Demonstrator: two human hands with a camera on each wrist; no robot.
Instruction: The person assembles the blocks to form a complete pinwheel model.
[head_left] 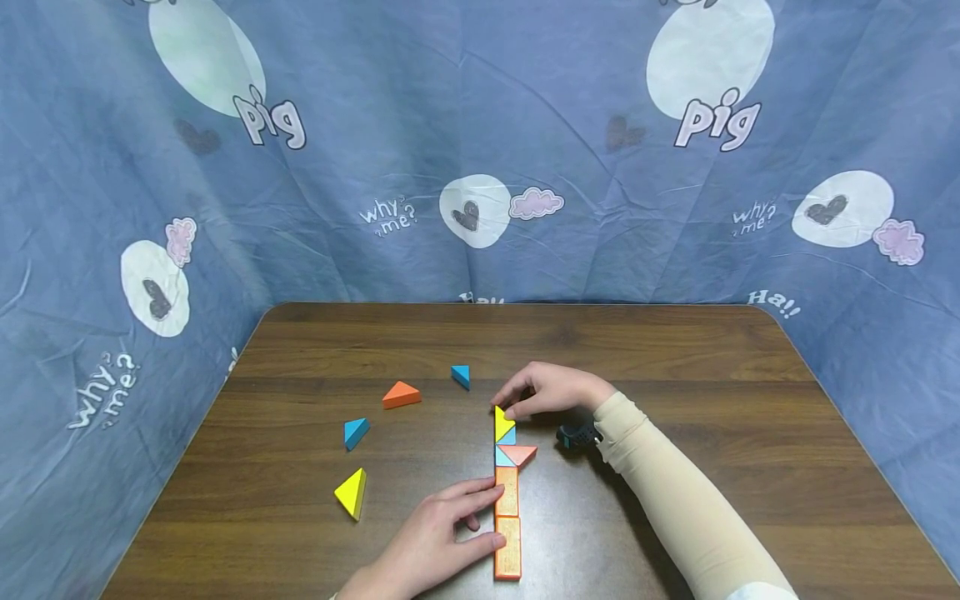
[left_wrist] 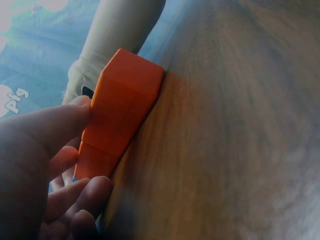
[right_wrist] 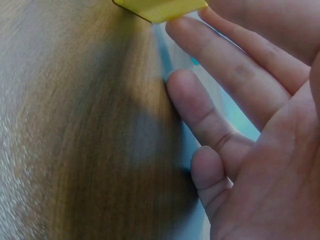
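Note:
In the head view a row of blocks runs away from me: two orange rectangular blocks (head_left: 507,546), then blue triangular blocks (head_left: 503,457), with a pink-orange triangular block (head_left: 519,454) jutting out to the right. At the far end is a yellow triangular block (head_left: 502,422). My right hand (head_left: 551,390) pinches that yellow block between thumb and fingers; the right wrist view shows its edge at the fingertips. My left hand (head_left: 442,529) rests along the left side of the orange blocks, thumb on the nearer one and fingertips on the farther one.
Loose on the left of the wooden table (head_left: 247,517) lie a yellow triangular block (head_left: 351,493), a blue triangular block (head_left: 356,432), an orange one (head_left: 402,394) and another blue one (head_left: 461,376). A patterned blue cloth (head_left: 420,108) hangs behind.

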